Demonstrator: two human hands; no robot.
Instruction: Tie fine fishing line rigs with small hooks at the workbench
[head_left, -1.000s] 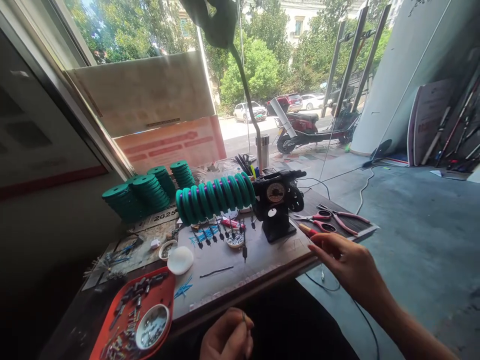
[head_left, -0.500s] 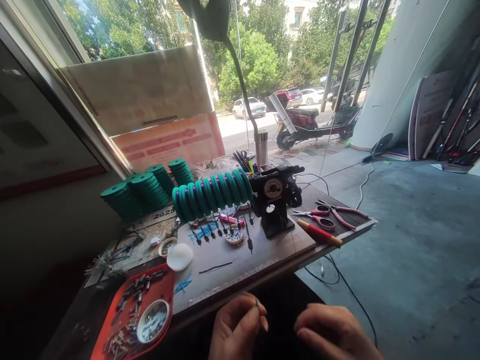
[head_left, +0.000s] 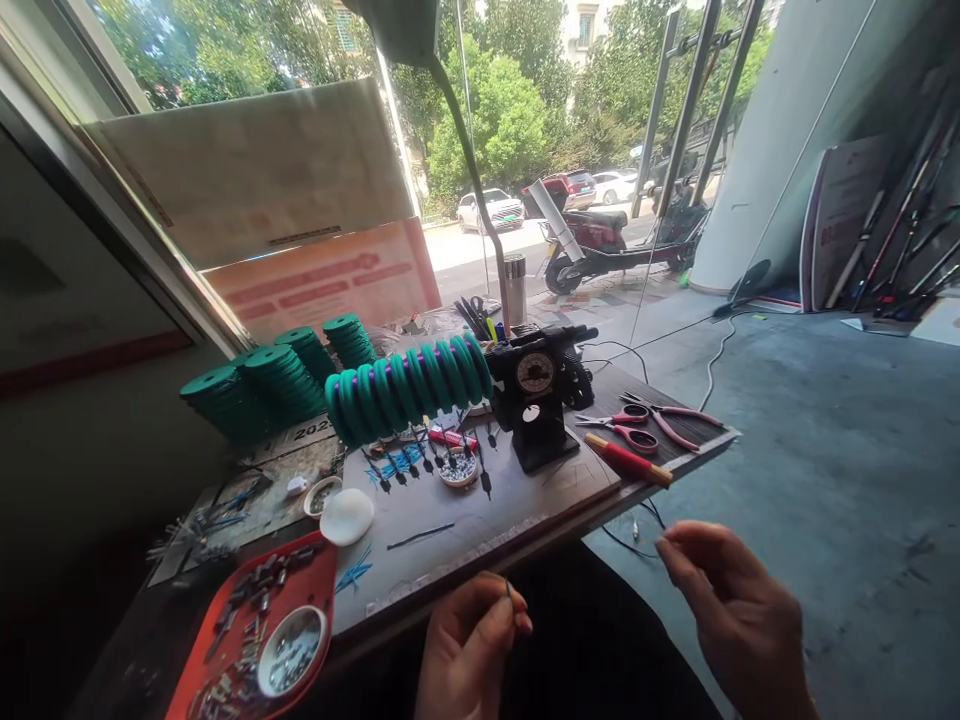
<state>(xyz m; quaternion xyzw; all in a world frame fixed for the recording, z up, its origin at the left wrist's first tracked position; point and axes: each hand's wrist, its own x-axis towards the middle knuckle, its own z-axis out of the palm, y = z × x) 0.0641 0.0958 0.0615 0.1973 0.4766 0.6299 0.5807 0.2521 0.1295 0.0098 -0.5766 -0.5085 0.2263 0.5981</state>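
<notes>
Workbench [head_left: 525, 510]: a board-topped table by the window; its left end sinks into shadow.
Spool row [head_left: 409, 385]: green reels on the winder's shaft, thin leads hanging below, too fine to follow.
Winder [head_left: 536, 405]: black, dial facing me, upright mid-table.
Red tray [head_left: 259, 625]: small dark parts and a white dish, lower edge cut off.
Right hand [head_left: 739, 620]: off the table's near edge, thumb and forefinger drawn together; anything between them is too thin to see.
Left hand [head_left: 469, 650]: just below the table edge, pinching a small dark pin [head_left: 508, 588] upright at the fingertips.
</notes>
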